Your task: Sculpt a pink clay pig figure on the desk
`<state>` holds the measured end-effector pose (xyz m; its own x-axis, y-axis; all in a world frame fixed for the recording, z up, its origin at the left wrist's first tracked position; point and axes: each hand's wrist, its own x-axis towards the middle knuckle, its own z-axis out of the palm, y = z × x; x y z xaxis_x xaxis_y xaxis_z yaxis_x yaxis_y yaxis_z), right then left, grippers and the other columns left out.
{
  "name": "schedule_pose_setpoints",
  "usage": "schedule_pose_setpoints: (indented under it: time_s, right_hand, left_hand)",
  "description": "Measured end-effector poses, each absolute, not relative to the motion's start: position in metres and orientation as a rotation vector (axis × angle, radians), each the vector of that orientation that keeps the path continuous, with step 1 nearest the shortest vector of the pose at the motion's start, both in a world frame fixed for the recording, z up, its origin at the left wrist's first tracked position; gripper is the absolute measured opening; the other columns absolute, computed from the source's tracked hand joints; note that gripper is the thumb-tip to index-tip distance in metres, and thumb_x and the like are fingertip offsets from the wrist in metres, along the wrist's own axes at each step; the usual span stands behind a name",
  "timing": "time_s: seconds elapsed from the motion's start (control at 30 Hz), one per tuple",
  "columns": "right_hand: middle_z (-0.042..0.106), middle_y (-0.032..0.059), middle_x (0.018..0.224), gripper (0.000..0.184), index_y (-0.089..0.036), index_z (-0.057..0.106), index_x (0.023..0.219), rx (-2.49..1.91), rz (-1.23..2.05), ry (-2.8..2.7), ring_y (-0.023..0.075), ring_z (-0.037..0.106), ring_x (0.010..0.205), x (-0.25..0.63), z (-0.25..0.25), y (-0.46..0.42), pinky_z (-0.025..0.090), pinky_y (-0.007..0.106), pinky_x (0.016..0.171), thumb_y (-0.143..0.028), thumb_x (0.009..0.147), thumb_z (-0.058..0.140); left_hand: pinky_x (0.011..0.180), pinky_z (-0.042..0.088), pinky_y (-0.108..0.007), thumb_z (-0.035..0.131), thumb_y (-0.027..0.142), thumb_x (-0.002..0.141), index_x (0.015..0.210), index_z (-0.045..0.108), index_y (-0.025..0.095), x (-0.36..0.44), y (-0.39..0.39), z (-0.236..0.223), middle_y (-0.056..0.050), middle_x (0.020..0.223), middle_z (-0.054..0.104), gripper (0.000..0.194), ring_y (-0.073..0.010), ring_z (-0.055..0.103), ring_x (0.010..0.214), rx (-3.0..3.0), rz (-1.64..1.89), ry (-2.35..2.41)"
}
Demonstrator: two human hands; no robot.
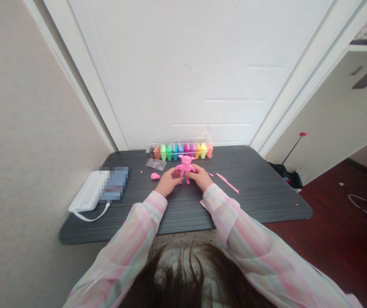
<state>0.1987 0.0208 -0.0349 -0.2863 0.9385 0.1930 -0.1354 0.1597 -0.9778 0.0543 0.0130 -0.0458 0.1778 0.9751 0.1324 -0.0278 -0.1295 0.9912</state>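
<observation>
A pink clay pig figure (186,165), with ears, arms and legs, stands upright between my hands over the dark table. My left hand (168,181) grips it from the left side, its fingers at the pig's arm. From the right, my right hand (202,176) holds the other side, fingers at the opposite arm. Some fingertips are hidden behind the figure. Just left of my left hand lies a lump of pink clay (155,176). To the right of my right hand rests a pink modelling knife (227,183).
Clay blocks in several colours (183,150) stand in clear packaging at the table's back. A small plastic wrapper (156,164) lies before them. At left are a white power bank (89,191) with a cable and a blurred blue object (115,184). The dark table (183,218) abuts a white door (157,51).
</observation>
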Motion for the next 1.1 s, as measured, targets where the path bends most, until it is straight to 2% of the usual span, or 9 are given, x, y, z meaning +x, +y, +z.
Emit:
schedule_pose_setpoints:
  time_s: [0.13,0.33,0.47,0.6,0.7,0.83,0.97,1.03,1.1]
  right_hand:
    - [0.055,-0.0061,0.058,0.019,-0.021,0.061,0.079,-0.847,1.310,-1.427,0.0100,0.047,0.047,0.199,-0.036,0.022,0.038,0.027,0.056,-0.021,0.060,0.058]
    - [0.060,-0.0032,0.073,0.021,-0.021,0.063,0.080,-0.856,1.239,-1.423,0.0131,0.052,0.067,0.198,-0.036,0.022,0.040,0.029,0.071,-0.021,0.059,0.061]
    - [0.061,-0.0024,0.074,0.024,-0.020,0.063,0.083,-0.870,1.230,-1.448,0.0137,0.052,0.068,0.198,-0.037,0.022,0.041,0.030,0.071,-0.023,0.060,0.062]
    - [0.062,-0.0023,0.076,0.024,-0.020,0.063,0.083,-0.884,1.201,-1.472,0.0139,0.053,0.071,0.200,-0.039,0.024,0.041,0.030,0.072,-0.022,0.059,0.062]
    - [0.061,-0.0018,0.075,0.024,-0.020,0.062,0.086,-0.885,1.207,-1.518,0.0120,0.052,0.062,0.199,-0.039,0.023,0.042,0.029,0.066,-0.023,0.062,0.061]
    - [0.060,-0.0014,0.072,0.028,-0.019,0.060,0.093,-0.899,1.207,-1.601,0.0106,0.051,0.053,0.199,-0.040,0.023,0.043,0.029,0.058,-0.024,0.065,0.059]
    - [0.061,0.0001,0.085,0.039,-0.021,0.056,0.102,-0.977,1.139,-1.659,0.0121,0.054,0.067,0.207,-0.044,0.029,0.045,0.029,0.067,-0.020,0.063,0.064]
    - [0.060,0.0012,0.085,0.033,-0.018,0.058,0.096,-1.053,1.098,-1.702,0.0128,0.055,0.071,0.211,-0.048,0.033,0.046,0.032,0.072,-0.020,0.064,0.066]
    - [0.060,0.0032,0.089,0.025,-0.015,0.058,0.094,-1.130,1.061,-1.759,0.0138,0.056,0.076,0.213,-0.052,0.035,0.047,0.034,0.073,-0.025,0.072,0.063]
  left_hand:
    - [0.066,0.048,-0.029,0.055,0.022,0.080,0.086,0.056,0.011,0.053,0.014,-0.049,0.000,0.078,0.058,0.012,-0.0109,0.056,0.070,1.396,1.160,1.007]
    - [0.070,0.048,-0.031,0.059,0.019,0.076,0.087,0.057,0.012,0.052,0.016,-0.050,-0.001,0.081,0.059,0.014,-0.0122,0.056,0.073,1.370,1.194,1.018]
    - [0.069,0.046,-0.029,0.071,0.008,0.055,0.094,0.056,0.014,0.052,0.016,-0.048,0.000,0.073,0.060,0.042,-0.0121,0.056,0.066,1.302,1.232,1.017]
    - [0.076,0.043,-0.029,0.073,0.011,0.050,0.110,0.049,0.020,0.049,0.014,-0.040,-0.001,0.088,0.059,0.065,-0.0146,0.057,0.082,1.242,1.328,1.013]
    - [0.083,0.041,-0.030,0.073,0.016,0.052,0.105,0.054,0.020,0.049,0.012,-0.033,-0.004,0.096,0.060,0.056,-0.0175,0.055,0.094,1.237,1.344,0.964]
    - [0.086,0.039,-0.031,0.072,0.019,0.054,0.085,0.062,0.016,0.050,0.010,-0.028,-0.004,0.090,0.064,0.033,-0.0179,0.057,0.090,1.223,1.321,0.909]
    - [0.086,0.039,-0.031,0.071,0.020,0.055,0.077,0.062,0.015,0.050,0.010,-0.029,-0.001,0.080,0.065,0.025,-0.0156,0.057,0.083,1.176,1.351,0.906]
    - [0.086,0.038,-0.031,0.072,0.019,0.053,0.076,0.061,0.015,0.050,0.011,-0.030,-0.001,0.078,0.064,0.026,-0.0151,0.057,0.082,1.151,1.377,0.910]
    - [0.085,0.038,-0.030,0.073,0.018,0.052,0.075,0.060,0.014,0.050,0.012,-0.031,0.000,0.076,0.063,0.026,-0.0149,0.057,0.081,1.122,1.409,0.915]
